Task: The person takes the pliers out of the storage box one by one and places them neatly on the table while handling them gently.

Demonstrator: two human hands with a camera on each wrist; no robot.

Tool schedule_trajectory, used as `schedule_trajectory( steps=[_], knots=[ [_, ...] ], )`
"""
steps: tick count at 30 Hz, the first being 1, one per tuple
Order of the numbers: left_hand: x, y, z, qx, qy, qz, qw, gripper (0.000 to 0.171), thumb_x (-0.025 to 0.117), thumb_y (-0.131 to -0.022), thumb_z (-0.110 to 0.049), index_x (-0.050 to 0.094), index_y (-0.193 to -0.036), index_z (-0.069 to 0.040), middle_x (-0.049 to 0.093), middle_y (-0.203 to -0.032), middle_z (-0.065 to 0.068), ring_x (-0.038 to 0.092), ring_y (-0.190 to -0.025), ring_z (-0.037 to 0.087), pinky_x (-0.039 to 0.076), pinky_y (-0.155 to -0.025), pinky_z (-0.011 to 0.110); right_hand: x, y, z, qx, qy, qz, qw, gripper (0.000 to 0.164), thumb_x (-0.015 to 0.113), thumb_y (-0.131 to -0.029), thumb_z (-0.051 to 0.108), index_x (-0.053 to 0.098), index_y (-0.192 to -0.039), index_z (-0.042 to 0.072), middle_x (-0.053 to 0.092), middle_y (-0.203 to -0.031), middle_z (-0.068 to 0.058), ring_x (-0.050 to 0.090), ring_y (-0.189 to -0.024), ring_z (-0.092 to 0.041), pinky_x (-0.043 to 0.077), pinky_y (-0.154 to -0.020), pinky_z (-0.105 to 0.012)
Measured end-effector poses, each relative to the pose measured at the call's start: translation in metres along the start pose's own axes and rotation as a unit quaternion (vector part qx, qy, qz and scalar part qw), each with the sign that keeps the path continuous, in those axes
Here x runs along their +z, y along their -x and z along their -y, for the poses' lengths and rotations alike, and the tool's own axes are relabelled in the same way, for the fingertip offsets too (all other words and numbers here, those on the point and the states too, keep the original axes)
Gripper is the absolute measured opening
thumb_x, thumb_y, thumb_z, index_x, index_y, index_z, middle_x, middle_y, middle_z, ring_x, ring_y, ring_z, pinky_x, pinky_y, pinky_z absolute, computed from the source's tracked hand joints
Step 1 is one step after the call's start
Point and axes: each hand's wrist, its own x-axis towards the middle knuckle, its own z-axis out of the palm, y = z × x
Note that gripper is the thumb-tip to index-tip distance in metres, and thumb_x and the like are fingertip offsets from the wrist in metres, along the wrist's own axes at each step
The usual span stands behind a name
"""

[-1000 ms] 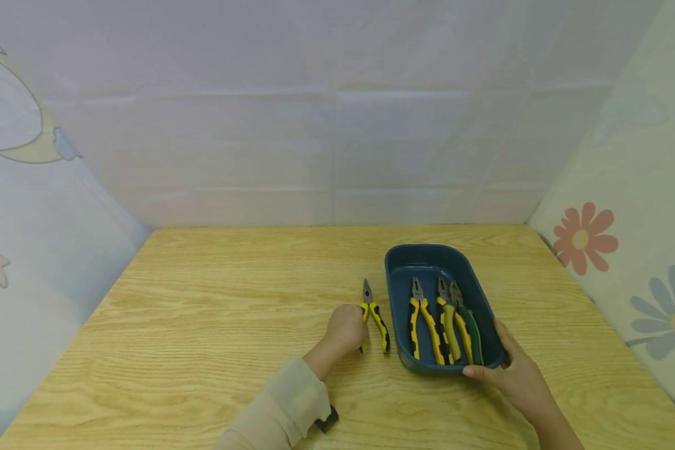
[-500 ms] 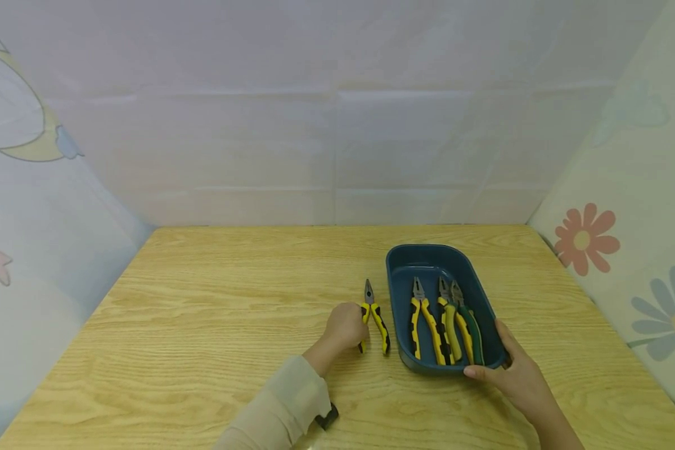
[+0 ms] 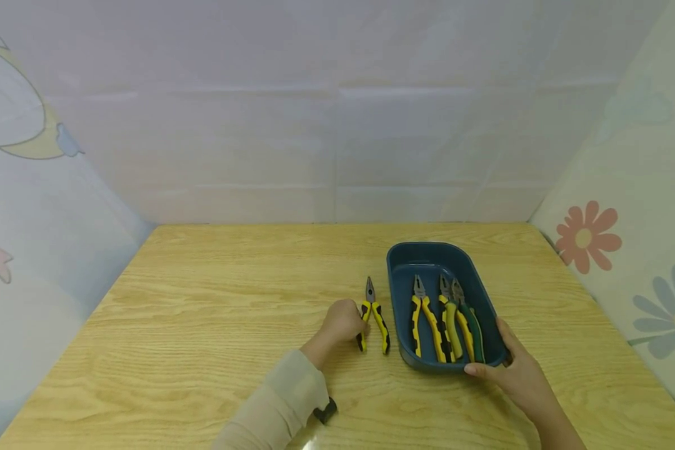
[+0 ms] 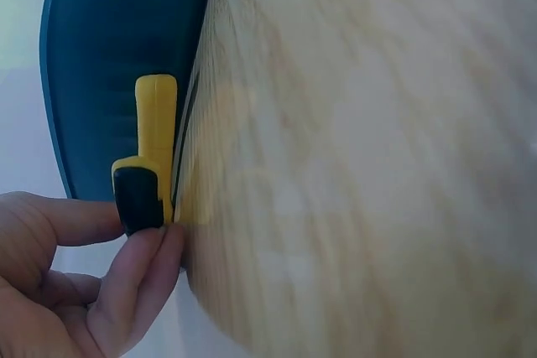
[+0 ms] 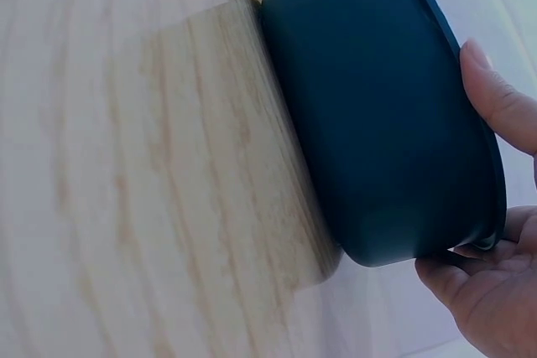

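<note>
In the head view, long-nose pliers (image 3: 370, 291) with yellow-and-black handles lie on the table, handles spread and nose pointing away. My left hand (image 3: 342, 320) pinches their left handle. The left wrist view shows thumb and fingertips around the black end of that handle (image 4: 139, 197). Just right of the pliers is a dark blue tub (image 3: 427, 255). My right hand (image 3: 519, 378) grips its near right corner, thumb on the rim and fingers around the outside. Inside lie yellow-and-black pliers (image 3: 434, 328), a second such pair (image 3: 444, 287), and pliers with a green handle (image 3: 475, 334) overlapping it.
Everything stands on a wood-grain table (image 3: 214, 300). A pale curtain (image 3: 270, 125) hangs behind its far edge, with printed sheets at both sides. A small black piece (image 3: 326, 411) shows by the left sleeve cuff.
My left hand has slid slightly left, so more of the pliers' left handle shows. The right hand and the tub hold almost the same place.
</note>
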Motion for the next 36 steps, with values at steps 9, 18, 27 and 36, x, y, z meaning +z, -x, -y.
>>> schedule_trajectory(
  steps=[9, 18, 27, 36],
  knots=[
    [-0.0033, 0.0003, 0.0010, -0.031, 0.067, 0.016, 0.9971, 0.032, 0.071, -0.070, -0.013, 0.052, -0.047, -0.004, 0.050, -0.041, 0.002, 0.050, -0.039, 0.012, 0.041, -0.041, 0.022, 0.0000, -0.0004, -0.0002, -0.005, -0.001, -0.001, 1.000, 0.107, 0.070, -0.070, 0.033, -0.011, -0.137, 0.015, -0.009, -0.139, -0.022, 0.002, -0.120, -0.049, 0.015, -0.089, -0.062],
    [-0.0039, 0.0018, 0.0013, -0.031, 0.088, 0.019, 0.9955, 0.034, 0.070, -0.071, -0.013, 0.047, -0.048, -0.007, 0.051, -0.045, 0.003, 0.052, -0.040, 0.012, 0.042, -0.042, 0.023, 0.0001, -0.0009, -0.0010, -0.003, -0.002, 0.004, 1.000, 0.105, 0.069, -0.072, 0.032, -0.012, -0.136, 0.016, -0.010, -0.139, -0.022, 0.001, -0.120, -0.049, 0.015, -0.089, -0.062],
    [-0.0043, 0.0012, 0.0067, -0.024, 0.137, 0.033, 0.9898, 0.025, 0.070, -0.072, -0.010, 0.051, -0.057, -0.005, 0.052, -0.055, 0.004, 0.053, -0.044, 0.013, 0.045, -0.045, 0.025, 0.0001, -0.0005, -0.0011, 0.004, 0.003, 0.005, 1.000, 0.106, 0.070, -0.071, 0.034, -0.012, -0.137, 0.016, -0.010, -0.139, -0.021, 0.003, -0.120, -0.049, 0.016, -0.089, -0.061],
    [-0.0016, 0.0011, 0.0052, -0.011, 0.087, 0.019, 0.9960, 0.029, 0.071, -0.071, -0.013, 0.049, -0.054, -0.007, 0.048, -0.048, 0.001, 0.050, -0.041, 0.011, 0.042, -0.041, 0.022, 0.0004, -0.0007, -0.0016, 0.006, 0.002, 0.005, 1.000, 0.106, 0.070, -0.071, 0.033, -0.012, -0.136, 0.016, -0.010, -0.139, -0.021, 0.008, -0.119, -0.049, 0.020, -0.091, -0.058]
  ],
)
